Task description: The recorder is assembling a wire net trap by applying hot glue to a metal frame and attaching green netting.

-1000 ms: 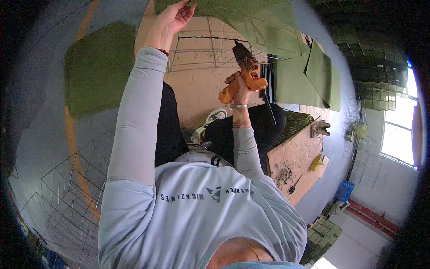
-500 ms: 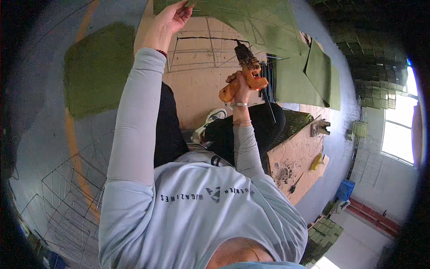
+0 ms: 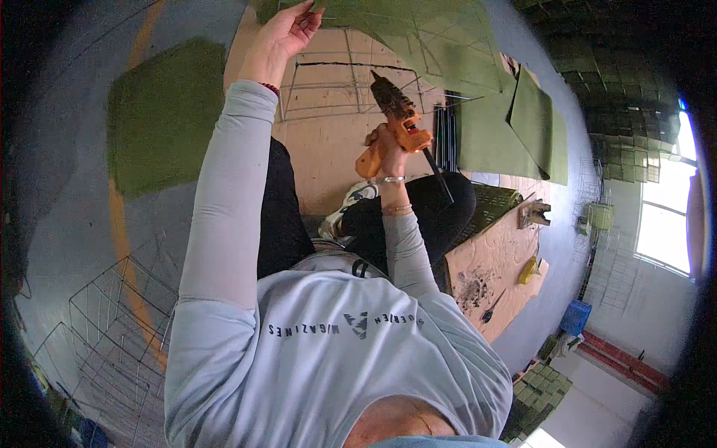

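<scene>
My right hand (image 3: 388,149) is wrapped round the orange handle of a glue gun (image 3: 396,112). The gun's dark, crusted front points up toward a wire frame (image 3: 351,82), and a black glue stick (image 3: 439,178) sticks out of its rear. A black line of glue runs along one wire, close to the nozzle. Farther up on the left, my left hand (image 3: 287,33) is beside the frame and a green sheet (image 3: 448,41), palm turned sideways. Its fingers are loosely bent and apart, with nothing plainly held; the top picture edge cuts off some of what lies around it.
A tan board (image 3: 321,164) lies under the frame. More black sticks (image 3: 446,138) and folded green sheets (image 3: 515,127) are at right. A stained cardboard piece (image 3: 493,261) carries a yellow item (image 3: 529,270). Wire frames (image 3: 119,321) stand at lower left, near a green mat (image 3: 164,119).
My right hand has shifted the glue gun left along the frame, its nozzle moving away from the black line's right part. The left hand has stayed in place.
</scene>
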Tool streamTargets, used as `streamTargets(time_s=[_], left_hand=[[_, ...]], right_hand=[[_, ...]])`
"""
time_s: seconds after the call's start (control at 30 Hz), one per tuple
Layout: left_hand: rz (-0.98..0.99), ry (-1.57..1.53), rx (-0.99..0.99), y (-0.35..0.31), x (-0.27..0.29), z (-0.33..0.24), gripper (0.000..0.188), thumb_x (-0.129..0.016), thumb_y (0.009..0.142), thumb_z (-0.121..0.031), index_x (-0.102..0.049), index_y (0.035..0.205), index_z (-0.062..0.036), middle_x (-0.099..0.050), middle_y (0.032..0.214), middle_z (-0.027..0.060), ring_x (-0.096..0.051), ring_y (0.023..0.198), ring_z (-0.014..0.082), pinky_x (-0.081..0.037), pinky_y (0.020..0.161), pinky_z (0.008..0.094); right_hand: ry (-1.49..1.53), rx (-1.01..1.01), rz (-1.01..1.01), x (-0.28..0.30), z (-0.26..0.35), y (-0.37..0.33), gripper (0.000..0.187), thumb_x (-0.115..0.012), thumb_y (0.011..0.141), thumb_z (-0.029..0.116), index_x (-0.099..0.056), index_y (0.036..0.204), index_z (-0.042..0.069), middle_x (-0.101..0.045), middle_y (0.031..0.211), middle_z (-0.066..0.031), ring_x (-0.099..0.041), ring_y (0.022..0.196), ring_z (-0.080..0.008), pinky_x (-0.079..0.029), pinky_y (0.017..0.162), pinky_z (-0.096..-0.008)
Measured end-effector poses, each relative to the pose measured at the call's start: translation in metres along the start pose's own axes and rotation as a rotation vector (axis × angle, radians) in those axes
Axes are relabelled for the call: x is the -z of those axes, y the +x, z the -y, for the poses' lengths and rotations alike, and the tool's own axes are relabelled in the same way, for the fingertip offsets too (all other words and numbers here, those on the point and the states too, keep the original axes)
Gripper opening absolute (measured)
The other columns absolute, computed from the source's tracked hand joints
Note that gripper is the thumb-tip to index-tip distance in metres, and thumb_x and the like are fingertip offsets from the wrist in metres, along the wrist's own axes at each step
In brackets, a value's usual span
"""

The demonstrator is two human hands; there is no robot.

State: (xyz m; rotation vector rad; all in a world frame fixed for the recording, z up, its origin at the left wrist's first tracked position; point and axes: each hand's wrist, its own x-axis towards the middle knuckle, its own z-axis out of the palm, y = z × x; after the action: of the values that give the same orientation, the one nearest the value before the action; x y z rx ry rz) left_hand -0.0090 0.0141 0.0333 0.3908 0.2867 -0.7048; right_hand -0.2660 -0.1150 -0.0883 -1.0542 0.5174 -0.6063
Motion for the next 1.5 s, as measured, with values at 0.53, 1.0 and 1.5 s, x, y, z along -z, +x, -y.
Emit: streamTargets(time_s=[0.53, 1.0, 1.5], left_hand=[[0.049, 0.007, 0.017, 0.042, 0.032, -0.003, 0.007, -0.055, 0.078, -0.002, -0.054, 0.079, 0.0042, -0.056, 0.073, 0.0136, -0.054, 0.065, 0.0207, -0.048, 0.055, 0.0299], [0.121, 0.068, 0.084, 0.072, 0.053, -0.007, 0.016, -0.054, 0.079, -0.004, -0.053, 0.091, 0.0057, -0.056, 0.087, 0.0170, -0.057, 0.074, 0.0232, -0.051, 0.064, 0.0281], [0.171, 0.078, 0.099, 0.078, 0.059, -0.008, 0.015, -0.053, 0.079, -0.005, -0.054, 0.091, 0.0045, -0.057, 0.085, 0.0159, -0.057, 0.074, 0.0222, -0.051, 0.063, 0.0274]], right_hand=[[-0.023, -0.019, -0.067, -0.030, 0.020, -0.011, 0.011, -0.056, 0.074, 0.006, -0.048, 0.080, 0.001, -0.049, 0.061, -0.0050, -0.050, 0.052, -0.0163, -0.043, 0.049, -0.0270], [0.073, -0.017, -0.042, -0.027, 0.014, -0.008, 0.011, -0.053, 0.075, 0.002, -0.047, 0.083, 0.002, -0.049, 0.064, -0.0046, -0.050, 0.055, -0.0151, -0.043, 0.051, -0.0280], [0.083, -0.062, -0.060, -0.027, 0.023, -0.005, 0.010, -0.055, 0.074, 0.004, -0.048, 0.081, 0.001, -0.050, 0.062, -0.0055, -0.051, 0.053, -0.0164, -0.043, 0.049, -0.0273]])
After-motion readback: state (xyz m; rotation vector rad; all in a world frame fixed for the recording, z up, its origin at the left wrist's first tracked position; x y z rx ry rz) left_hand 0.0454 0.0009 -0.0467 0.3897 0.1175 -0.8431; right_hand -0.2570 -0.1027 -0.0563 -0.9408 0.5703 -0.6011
